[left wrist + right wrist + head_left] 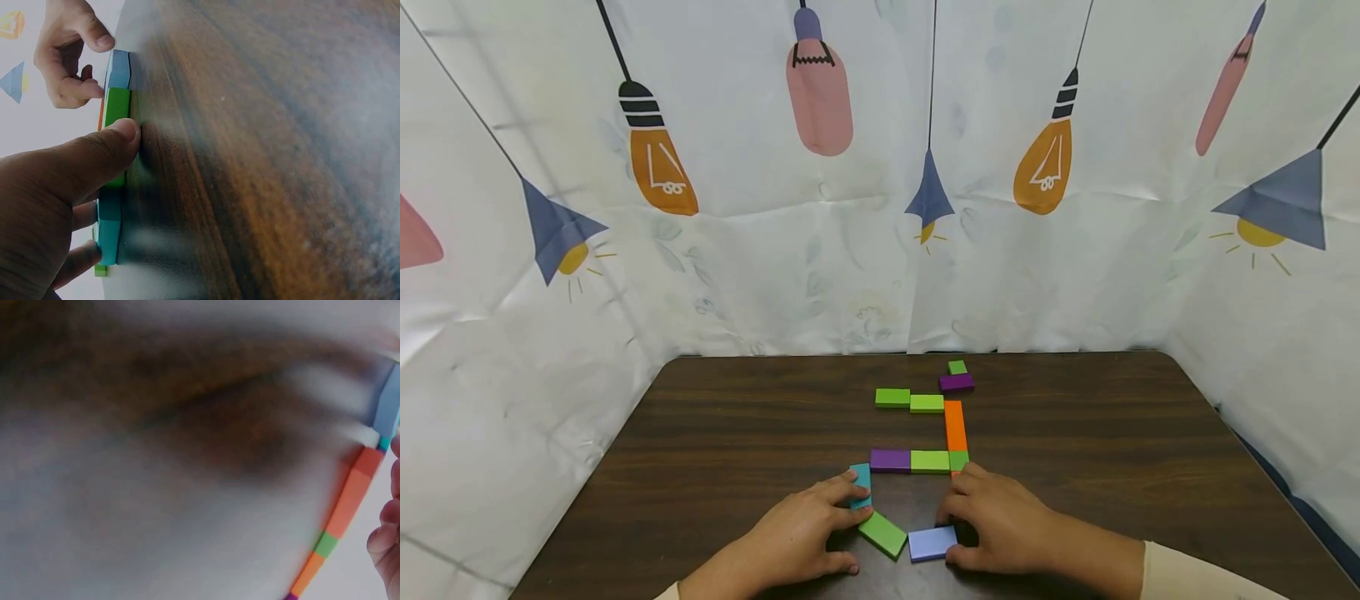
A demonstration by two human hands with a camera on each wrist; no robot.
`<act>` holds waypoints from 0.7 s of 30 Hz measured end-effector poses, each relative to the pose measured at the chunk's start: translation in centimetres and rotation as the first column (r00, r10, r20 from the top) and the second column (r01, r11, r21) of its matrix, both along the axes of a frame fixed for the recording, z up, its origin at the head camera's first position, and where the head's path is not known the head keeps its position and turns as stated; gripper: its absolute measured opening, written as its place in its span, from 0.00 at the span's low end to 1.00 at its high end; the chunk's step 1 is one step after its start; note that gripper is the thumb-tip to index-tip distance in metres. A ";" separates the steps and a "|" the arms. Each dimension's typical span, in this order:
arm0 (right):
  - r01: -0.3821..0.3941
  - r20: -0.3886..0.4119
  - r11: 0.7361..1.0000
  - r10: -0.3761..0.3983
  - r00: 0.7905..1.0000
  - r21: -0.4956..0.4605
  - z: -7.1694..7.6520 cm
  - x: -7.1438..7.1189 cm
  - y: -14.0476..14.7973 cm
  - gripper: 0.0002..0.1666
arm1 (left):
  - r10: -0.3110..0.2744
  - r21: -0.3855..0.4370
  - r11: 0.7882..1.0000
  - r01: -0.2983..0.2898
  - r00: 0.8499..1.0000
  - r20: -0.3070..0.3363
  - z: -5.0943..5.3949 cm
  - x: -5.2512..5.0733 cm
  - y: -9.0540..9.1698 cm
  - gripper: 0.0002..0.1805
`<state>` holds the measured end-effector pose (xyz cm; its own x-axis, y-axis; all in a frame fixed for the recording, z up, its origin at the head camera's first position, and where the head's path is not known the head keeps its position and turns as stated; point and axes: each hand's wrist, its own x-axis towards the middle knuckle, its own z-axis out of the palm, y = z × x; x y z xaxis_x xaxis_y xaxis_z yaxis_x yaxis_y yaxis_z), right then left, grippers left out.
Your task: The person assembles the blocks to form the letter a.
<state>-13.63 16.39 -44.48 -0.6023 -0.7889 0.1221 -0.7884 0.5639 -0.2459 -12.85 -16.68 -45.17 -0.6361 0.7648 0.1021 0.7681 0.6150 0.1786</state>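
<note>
Flat coloured blocks lie end to end on the dark wooden table. My left hand [801, 529] rests at the line's left side, its fingertips touching a teal block [861, 487]. In the left wrist view its thumb lies against a green block [117, 105]. My right hand [1000, 521] is at the right end, loosely bent, its thumb at the right edge of a light blue block [932, 544]. Its fingers reach toward an orange-red block [351, 499], which the hand mostly hides in the head view. I see nothing gripped in either hand.
Beyond the hands are a purple block [891, 461], a light green block [929, 462], a small green block [958, 461] and an orange block [955, 425]. More green blocks [892, 398] and a dark purple block [957, 383] lie farther back. A patterned white cloth [865, 275] hangs behind.
</note>
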 end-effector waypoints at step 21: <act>0.247 -0.044 0.966 -0.251 0.967 -0.082 0.8 -5.5 2.8 0.24 | -0.009 -0.003 1.000 0.009 1.000 -0.014 -0.3 0.0 -0.1 0.35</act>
<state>-19.09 19.16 -43.66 -0.7695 -0.6023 0.2125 -0.6387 0.7257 -0.2559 -12.86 -16.77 -45.44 -0.6280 0.7706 0.1089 0.7757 0.6087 0.1665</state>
